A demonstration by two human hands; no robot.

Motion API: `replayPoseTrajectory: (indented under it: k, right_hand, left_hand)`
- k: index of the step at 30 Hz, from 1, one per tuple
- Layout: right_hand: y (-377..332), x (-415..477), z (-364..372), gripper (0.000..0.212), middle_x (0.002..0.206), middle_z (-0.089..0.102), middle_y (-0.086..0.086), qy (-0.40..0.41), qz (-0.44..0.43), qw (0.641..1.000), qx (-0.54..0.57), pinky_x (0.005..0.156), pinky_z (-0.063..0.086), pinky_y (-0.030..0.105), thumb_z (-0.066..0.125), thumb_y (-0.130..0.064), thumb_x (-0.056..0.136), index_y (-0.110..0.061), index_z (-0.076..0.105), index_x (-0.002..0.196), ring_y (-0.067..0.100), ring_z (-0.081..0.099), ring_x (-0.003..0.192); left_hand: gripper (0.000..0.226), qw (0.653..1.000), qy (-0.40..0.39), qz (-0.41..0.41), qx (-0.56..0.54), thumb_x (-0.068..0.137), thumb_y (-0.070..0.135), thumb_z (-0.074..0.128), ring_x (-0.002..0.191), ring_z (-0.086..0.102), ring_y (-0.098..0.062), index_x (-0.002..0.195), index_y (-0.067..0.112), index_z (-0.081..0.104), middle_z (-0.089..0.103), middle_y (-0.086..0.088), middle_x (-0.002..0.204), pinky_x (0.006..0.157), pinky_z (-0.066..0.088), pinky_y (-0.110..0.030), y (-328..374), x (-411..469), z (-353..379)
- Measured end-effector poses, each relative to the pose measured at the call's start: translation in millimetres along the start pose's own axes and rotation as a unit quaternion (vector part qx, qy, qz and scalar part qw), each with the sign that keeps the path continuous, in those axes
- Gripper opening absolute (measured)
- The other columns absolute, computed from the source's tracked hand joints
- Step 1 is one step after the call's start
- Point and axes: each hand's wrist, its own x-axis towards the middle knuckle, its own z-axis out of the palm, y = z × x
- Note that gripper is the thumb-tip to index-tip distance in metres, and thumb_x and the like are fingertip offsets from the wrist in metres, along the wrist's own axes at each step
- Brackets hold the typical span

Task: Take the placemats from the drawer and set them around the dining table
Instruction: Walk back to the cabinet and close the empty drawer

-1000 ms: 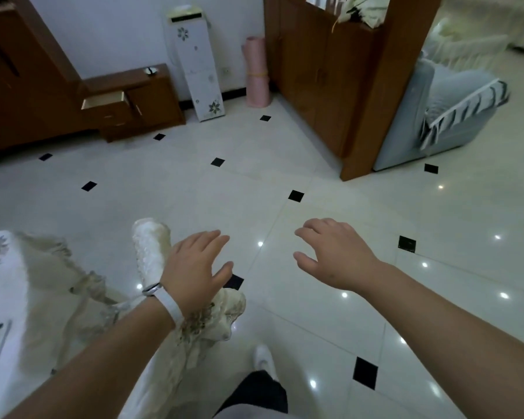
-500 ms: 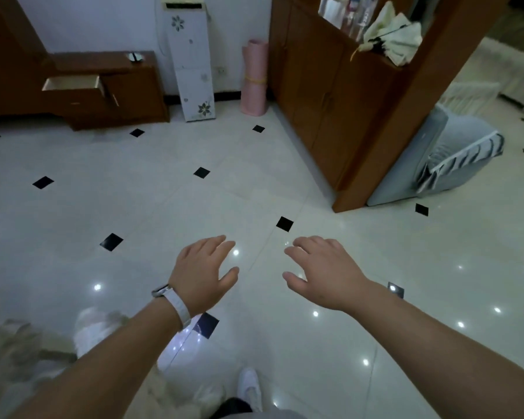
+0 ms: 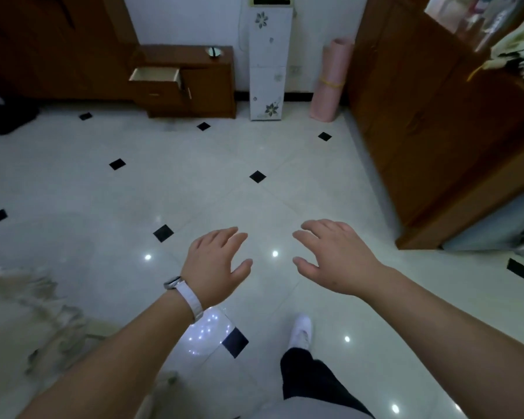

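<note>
Fingers spread, left hand (image 3: 217, 261) and right hand (image 3: 335, 257) empty; drawer (image 3: 158, 77) open ahead.

The open drawer (image 3: 156, 74) hides its contents from here; blurred cloth (image 3: 28, 300) is cut off at left.

I see a glossy white tiled floor (image 3: 194, 192) with small black diamond insets. A tall white flower-printed cabinet (image 3: 269, 62) stands against the far wall, a rolled pink mat (image 3: 330, 83) upright just beside it, a brown wooden partition (image 3: 421, 101) at right.
</note>
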Motion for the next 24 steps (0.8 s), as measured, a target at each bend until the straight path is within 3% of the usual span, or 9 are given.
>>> replayPoseTrajectory:
  k: [9, 14, 24]
  right_hand:
    - [77.5, 149.8, 18.8, 0.055, 0.124, 0.061, 0.005, 0.004, -0.070, 0.997, 0.036, 0.092, 0.044, 0.041, 0.040, -0.055, 0.084, -0.020, 0.063, 0.120, 0.027, 0.058, 0.112]
    - [121.9, 235.1, 3.2, 0.056, 0.121, 0.063, 0.004, 0.023, -0.105, 0.993, 0.040, 0.091, 0.046, 0.040, 0.040, -0.055, 0.082, -0.019, 0.065, 0.117, 0.025, 0.060, 0.110]
    - [149.2, 367.4, -11.2, 0.056, 0.123, 0.062, 0.005, 0.027, -0.140, 0.988, 0.051, 0.094, 0.045, 0.043, 0.040, -0.054, 0.083, -0.017, 0.064, 0.119, 0.026, 0.058, 0.112]
  left_hand:
    - [0.062, 0.995, 0.004, -0.089, 0.034, 0.083, 0.058, 0.038, 0.124, 0.052, -0.025, 0.131, 0.023, 0.057, 0.057, 0.000, 0.136, 0.101, 0.038, -0.043, -31.3, 117.6, -16.1]
    - [0.059, 0.991, 0.039, -0.107, 0.063, 0.081, 0.056, 0.045, 0.114, 0.060, -0.029, 0.124, 0.020, 0.063, 0.063, -0.004, 0.127, 0.093, 0.045, -0.045, -44.5, 201.3, -41.2]
    - [0.057, 0.988, 0.080, -0.115, 0.063, 0.084, 0.055, 0.046, 0.120, 0.054, -0.026, 0.129, 0.023, 0.058, 0.059, -0.002, 0.133, 0.098, 0.040, -0.043, -85.4, 302.8, -72.0]
